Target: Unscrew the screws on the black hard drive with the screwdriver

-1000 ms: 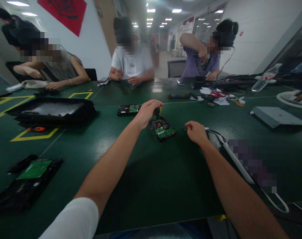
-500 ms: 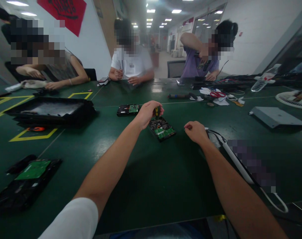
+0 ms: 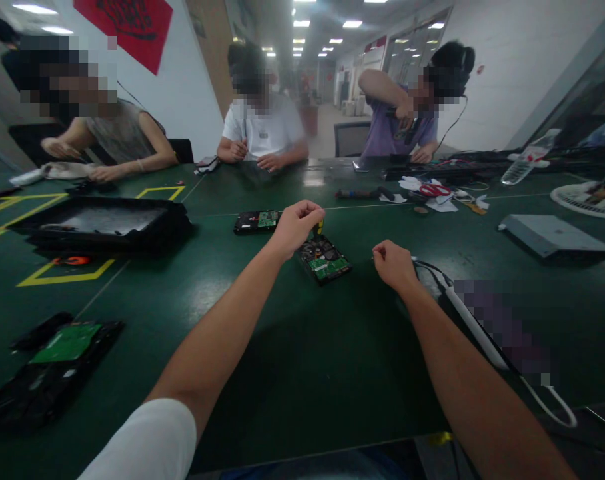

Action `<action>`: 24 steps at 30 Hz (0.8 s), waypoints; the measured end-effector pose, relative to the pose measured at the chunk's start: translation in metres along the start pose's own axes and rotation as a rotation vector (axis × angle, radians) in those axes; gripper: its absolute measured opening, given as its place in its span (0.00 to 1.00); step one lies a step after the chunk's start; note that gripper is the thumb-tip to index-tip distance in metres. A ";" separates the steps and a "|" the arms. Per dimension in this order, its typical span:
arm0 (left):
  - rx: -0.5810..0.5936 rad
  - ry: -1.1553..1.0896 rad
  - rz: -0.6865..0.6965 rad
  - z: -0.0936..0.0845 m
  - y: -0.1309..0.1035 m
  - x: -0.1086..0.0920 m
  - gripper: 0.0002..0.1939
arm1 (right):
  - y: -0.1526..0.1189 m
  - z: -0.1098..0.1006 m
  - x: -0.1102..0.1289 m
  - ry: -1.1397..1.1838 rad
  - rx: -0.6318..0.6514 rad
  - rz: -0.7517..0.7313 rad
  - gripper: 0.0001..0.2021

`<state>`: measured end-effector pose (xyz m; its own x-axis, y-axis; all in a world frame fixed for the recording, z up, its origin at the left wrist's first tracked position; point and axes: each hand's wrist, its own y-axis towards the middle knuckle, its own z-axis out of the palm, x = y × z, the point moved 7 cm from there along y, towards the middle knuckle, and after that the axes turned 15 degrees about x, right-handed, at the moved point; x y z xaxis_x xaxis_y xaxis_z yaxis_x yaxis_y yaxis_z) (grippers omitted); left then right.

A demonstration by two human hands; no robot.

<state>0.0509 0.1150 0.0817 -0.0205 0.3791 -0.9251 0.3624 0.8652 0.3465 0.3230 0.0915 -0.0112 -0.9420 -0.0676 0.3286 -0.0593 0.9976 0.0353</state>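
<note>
My left hand is closed round a yellow-and-black screwdriver, held upright above a hard drive. The drive lies with its green circuit board facing up; the screwdriver's tip is too small to make out against it. To the right of the drive, my right hand is closed in a pinch just above the table. A tiny bright speck shows at its fingertips, too small to name. Behind my left wrist lies a second hard drive, also board side up.
A black tray-like casing stands at the left, above another drive in the near left corner. At the right are a white strip with a cable, a grey metal box and red scissors. Three people sit across the table.
My left fingers have shifted over the top of the screwdriver handle, covering more of it. My right hand has moved slightly to the right. The person at far left has lifted a hand.
</note>
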 end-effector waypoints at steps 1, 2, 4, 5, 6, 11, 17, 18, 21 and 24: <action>-0.004 0.001 0.000 0.000 0.000 0.000 0.08 | 0.000 -0.001 -0.002 0.004 -0.012 0.021 0.07; -0.008 0.003 -0.001 -0.001 0.000 0.001 0.08 | 0.000 -0.001 -0.005 0.002 -0.013 0.038 0.06; -0.013 0.004 -0.007 -0.002 0.000 0.001 0.08 | 0.001 0.000 -0.007 -0.010 0.002 0.059 0.05; -0.012 0.003 -0.011 -0.002 0.000 0.002 0.08 | 0.001 0.001 -0.008 -0.017 0.012 0.060 0.05; -0.009 0.001 -0.014 -0.002 0.000 0.002 0.08 | 0.001 0.002 -0.008 -0.022 0.021 0.056 0.06; -0.001 -0.007 -0.017 -0.001 -0.001 -0.001 0.07 | 0.002 0.004 -0.009 -0.009 0.059 0.052 0.09; -0.025 -0.014 -0.019 -0.002 -0.002 -0.004 0.07 | 0.002 0.003 -0.015 -0.031 0.046 0.091 0.12; -0.025 -0.018 -0.021 -0.002 -0.002 -0.003 0.07 | 0.002 0.005 -0.015 -0.038 0.062 0.085 0.12; -0.020 -0.029 -0.023 -0.002 -0.001 -0.002 0.07 | 0.004 0.010 -0.013 -0.054 0.106 0.059 0.11; -0.011 -0.032 -0.012 -0.002 0.000 0.000 0.07 | 0.005 0.012 -0.011 -0.071 0.121 0.032 0.10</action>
<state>0.0492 0.1150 0.0822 0.0049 0.3580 -0.9337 0.3518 0.8734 0.3367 0.3295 0.0972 -0.0258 -0.9648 -0.0392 0.2600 -0.0645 0.9939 -0.0894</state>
